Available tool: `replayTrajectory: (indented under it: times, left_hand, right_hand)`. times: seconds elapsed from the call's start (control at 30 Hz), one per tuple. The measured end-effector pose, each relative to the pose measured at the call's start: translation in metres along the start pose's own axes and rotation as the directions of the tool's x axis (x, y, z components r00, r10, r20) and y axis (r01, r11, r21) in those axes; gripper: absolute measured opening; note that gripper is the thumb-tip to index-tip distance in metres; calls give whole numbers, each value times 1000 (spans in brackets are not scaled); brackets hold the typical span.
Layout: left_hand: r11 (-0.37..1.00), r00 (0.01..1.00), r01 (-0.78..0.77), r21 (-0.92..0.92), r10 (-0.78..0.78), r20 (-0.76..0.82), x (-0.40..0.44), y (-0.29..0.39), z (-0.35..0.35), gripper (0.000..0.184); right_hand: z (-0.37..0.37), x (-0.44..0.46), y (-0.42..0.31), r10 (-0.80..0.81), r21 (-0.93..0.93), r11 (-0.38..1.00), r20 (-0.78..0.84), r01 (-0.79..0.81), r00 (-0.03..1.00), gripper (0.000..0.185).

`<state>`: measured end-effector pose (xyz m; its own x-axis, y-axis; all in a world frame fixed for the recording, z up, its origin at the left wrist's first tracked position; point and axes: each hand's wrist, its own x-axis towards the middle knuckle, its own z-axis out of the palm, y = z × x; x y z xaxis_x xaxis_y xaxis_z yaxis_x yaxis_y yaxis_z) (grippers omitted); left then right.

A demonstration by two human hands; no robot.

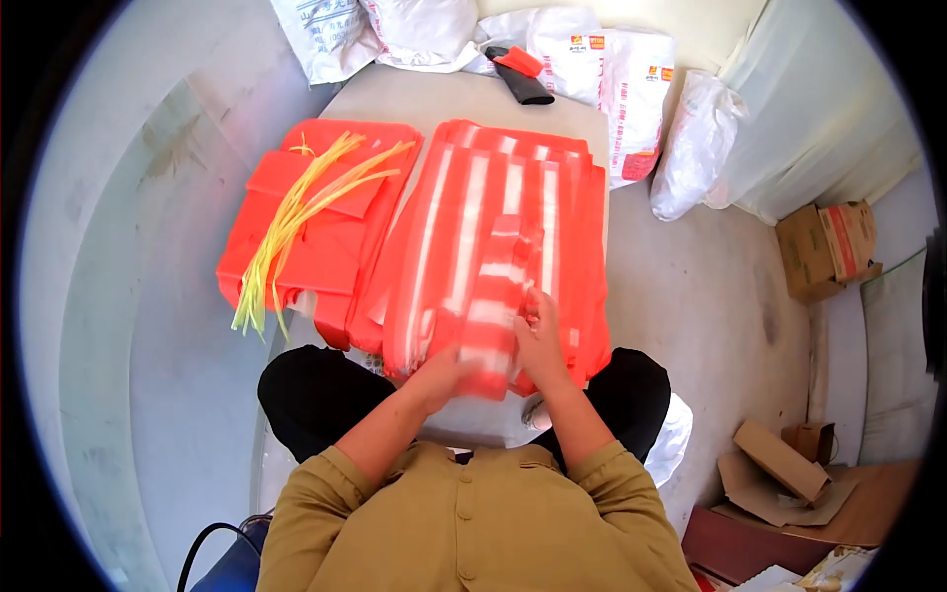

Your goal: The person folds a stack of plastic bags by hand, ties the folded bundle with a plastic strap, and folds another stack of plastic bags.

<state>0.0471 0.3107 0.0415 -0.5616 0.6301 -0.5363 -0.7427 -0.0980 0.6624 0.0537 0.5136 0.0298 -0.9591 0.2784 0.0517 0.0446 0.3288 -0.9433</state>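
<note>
A pale floor (730, 335) runs to the right of a light table (370, 94), with a white sheet (838, 109) hanging beyond it; on the table lies a broad red-and-white striped pile (582, 306), the landmark for the rest. A folded striped strip (493, 286) lies over the near middle of the pile, slightly blurred; the left hand (444, 377), also blurred, grasps its near end, most of its fingers hidden behind it; the right hand (539, 345) is at the strip's right edge with fingers curled, and I cannot tell whether they are closed on it.

Just left of the pile sits a red stack (326, 257), with a loose bundle of yellow ties (271, 242) across its top; beyond the pile, a black-and-red thing (523, 77) lies near the table's far edge. Behind that, in a row, are printed white sacks (631, 109), their contents hidden; a white bag (698, 143) is right of the sacks, beyond the pile's right side. Farther right of the pile is a carton (827, 252), its inside out of sight; well apart, to the pile's near right, a larger box (740, 548) bears loose cardboard (784, 474).
</note>
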Motion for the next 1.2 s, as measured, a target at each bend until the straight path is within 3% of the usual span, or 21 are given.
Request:
replayTrajectory:
  times: [0.13, 0.23, 0.27, 0.33, 0.43, 0.53, 0.63, 0.77, 0.83, 0.9, 1.0, 1.07, 1.1, 1.17, 1.2]
  left_hand:
    - [999, 999, 21, -36, -20, 32, -3, 4, 2, 50]
    - [999, 999, 27, 34, -29, 41, -16, 19, 16, 54]
    - [997, 999, 26, 73, -29, 39, -18, 22, 19, 56]
    - [999, 999, 18, 49, -20, 36, -13, 17, 19, 56]
    - [999, 993, -40, -28, 43, 109, -14, 20, 23, 52]
    - [994, 989, -72, -77, 82, 124, -14, 21, 24, 45]
    - [997, 993, -49, -59, 55, 101, -3, 5, 12, 41]
    - [993, 1000, -7, 120, 10, -24, 8, -10, 5, 43]
    - [995, 997, 16, 94, -9, -81, 8, -11, 9, 44]
    - [997, 994, 13, 71, -6, -105, 10, -18, 5, 45]
    - [999, 995, -8, 43, 12, -101, 22, -34, -7, 46]
    - [1000, 993, 12, 17, -9, -116, 21, -33, -7, 46]
    - [1000, 992, 10, 25, -7, -122, 20, -32, -7, 46]
    - [999, 991, 5, 38, 0, -135, 17, -29, -5, 46]
    - [1000, 992, -9, 25, 12, -125, 18, -32, -6, 45]
  right_hand:
    - [-2, -5, -2, 23, -27, 999, 30, -23, 999, 56]
    - [8, -15, -15, -144, -156, 978, -21, 139, 989, 59]
    - [12, -18, -22, -112, -145, 983, -4, 110, 994, 59]
    - [19, -20, -34, -54, -123, 991, 35, 58, 998, 60]
    - [32, -20, -23, -139, -262, 952, 87, 158, 986, 62]
    - [42, -18, -16, -164, -202, 963, 92, 179, 982, 64]
    - [40, -8, -18, -128, -50, 990, 72, 132, 989, 65]
    - [28, 31, -35, -43, -59, 997, 99, 49, 994, 60]
    - [29, 60, -14, -64, -127, 989, 102, 77, 993, 56]
    - [28, 87, -24, 52, -9, 999, 143, -51, 988, 52]
    - [26, 118, -27, 97, 21, 994, 189, -103, 977, 49]
    - [27, 131, -17, -80, -214, 972, 100, 100, 992, 48]
    - [30, 134, -7, -269, -438, 861, 43, 260, 962, 48]
    - [34, 131, -16, -437, -643, 684, 17, 344, 899, 48]
    - [33, 125, -20, -417, -647, 694, -3, 316, 909, 48]
